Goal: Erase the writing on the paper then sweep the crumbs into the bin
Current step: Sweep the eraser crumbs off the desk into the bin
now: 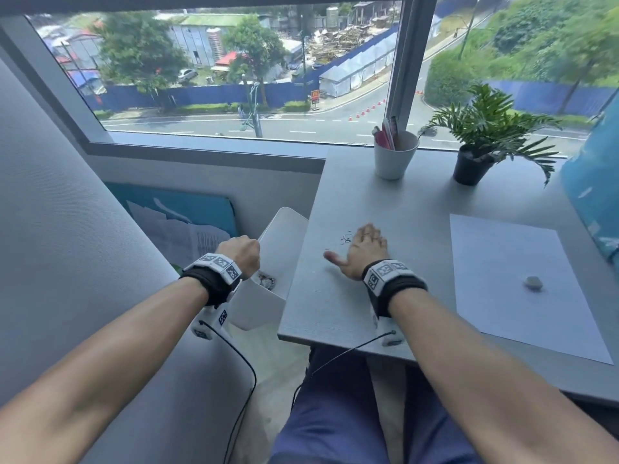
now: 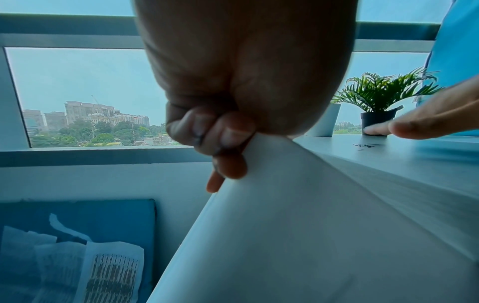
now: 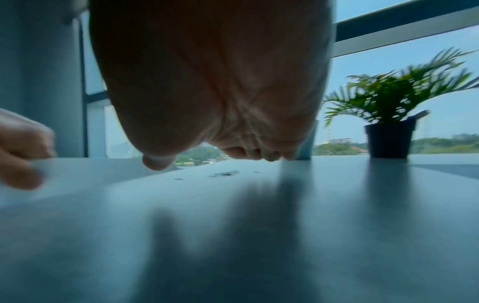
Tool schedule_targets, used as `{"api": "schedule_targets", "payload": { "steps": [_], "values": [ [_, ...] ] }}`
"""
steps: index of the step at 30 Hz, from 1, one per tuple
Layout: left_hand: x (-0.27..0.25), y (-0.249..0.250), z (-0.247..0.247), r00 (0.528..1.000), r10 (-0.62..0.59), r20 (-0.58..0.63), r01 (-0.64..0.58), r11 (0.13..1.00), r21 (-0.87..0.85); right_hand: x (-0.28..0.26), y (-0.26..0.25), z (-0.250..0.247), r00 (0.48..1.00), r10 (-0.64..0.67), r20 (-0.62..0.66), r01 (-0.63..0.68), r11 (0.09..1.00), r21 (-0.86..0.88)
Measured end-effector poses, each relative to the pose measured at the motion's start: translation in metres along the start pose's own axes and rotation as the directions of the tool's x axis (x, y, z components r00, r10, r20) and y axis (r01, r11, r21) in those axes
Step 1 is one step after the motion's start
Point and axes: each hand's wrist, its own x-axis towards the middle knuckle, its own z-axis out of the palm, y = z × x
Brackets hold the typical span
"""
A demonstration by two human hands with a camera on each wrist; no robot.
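Note:
My left hand (image 1: 243, 251) (image 2: 220, 143) grips the rim of a white bin (image 1: 284, 236) (image 2: 298, 225), which is tilted against the left edge of the grey table (image 1: 335, 303). Flat on the table lies my right hand (image 1: 363, 246) (image 3: 246, 151), fingers straight and thumb out. Dark eraser crumbs (image 1: 345, 238) (image 2: 364, 146) (image 3: 223, 174) sit just left of its fingertips, a short way from the table's left edge. A white sheet of paper (image 1: 509, 283) lies at the right with a small grey eraser (image 1: 533, 282) on it. Some debris shows inside the bin.
A white cup with pens (image 1: 395, 155) and a potted plant (image 1: 475, 152) (image 2: 378, 114) (image 3: 391, 131) stand at the back of the table by the window. A grey padded surface (image 1: 67, 229) is at the left, with papers on a blue board (image 1: 187, 226) below.

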Motion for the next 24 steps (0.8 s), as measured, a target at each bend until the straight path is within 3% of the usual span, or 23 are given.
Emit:
{"api": "schedule_targets", "payload": {
  "steps": [3,6,9,13,15,18,20,22,24],
  "values": [
    [0.000,0.001,0.000,1.000,0.002,0.004,-0.002,1.000,-0.001,0.000,0.003,0.005,0.995,0.065,0.074,-0.064,0.998,-0.017],
    [0.000,0.002,-0.001,1.000,0.004,-0.001,-0.004,1.000,0.006,-0.012,-0.044,0.029,0.988,-0.134,0.081,0.136,0.991,-0.013],
    [-0.001,0.003,-0.001,1.000,0.005,-0.001,-0.005,1.000,0.011,-0.028,-0.095,0.047,0.931,-0.333,0.150,0.341,0.940,-0.024],
    [0.000,0.002,0.001,1.000,0.000,0.010,0.000,1.000,0.012,-0.027,-0.101,0.034,0.889,-0.447,0.095,0.454,0.889,-0.061],
    [0.001,0.002,0.003,1.000,0.001,0.028,-0.001,1.000,0.006,-0.014,-0.076,0.019,0.918,-0.394,0.044,0.396,0.915,-0.072],
    [0.003,0.004,0.004,0.999,0.010,0.037,-0.010,1.000,0.004,0.011,-0.025,-0.005,0.984,-0.179,-0.001,0.179,0.982,-0.064],
    [0.005,0.005,0.003,0.999,0.016,0.037,-0.016,1.000,-0.002,0.021,0.002,-0.013,0.999,-0.041,0.014,0.041,0.998,-0.048],
    [0.006,0.005,0.003,0.999,0.020,0.036,-0.020,1.000,0.000,0.023,0.010,-0.010,0.998,0.009,0.063,-0.005,0.998,-0.059],
    [0.006,0.005,0.003,0.999,0.019,0.038,-0.019,1.000,-0.002,0.018,-0.006,0.001,0.995,-0.041,0.096,0.049,0.996,-0.081]
  ]
}}
